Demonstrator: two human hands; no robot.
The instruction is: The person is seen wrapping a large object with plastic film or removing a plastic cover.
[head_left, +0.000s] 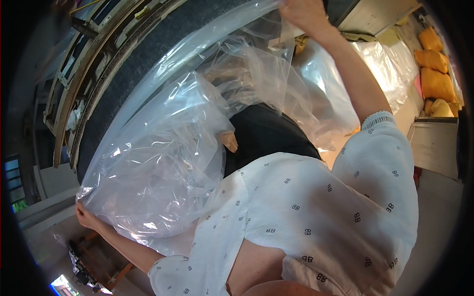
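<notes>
A large clear plastic sheet (163, 148), crumpled and shiny, is stretched between my two hands. My left hand (86, 216), out at the far left, is closed on one end of its edge. My right hand (305, 16) reaches away from me to the top of the view and grips the other end; its fingertips are partly cut off. Between them the edge runs in a long, fairly straight folded band across a dark grey work surface (116, 81). The loose part billows down toward my lap, over my black-clothed legs (266, 133).
A wooden rail (94, 59) with fittings runs along the surface's far left side. More shiny plastic (382, 66) lies on the right. Beyond it are stacked orange bundles (437, 81) and a wooden box (434, 145). A brown-framed object (101, 261) stands at lower left.
</notes>
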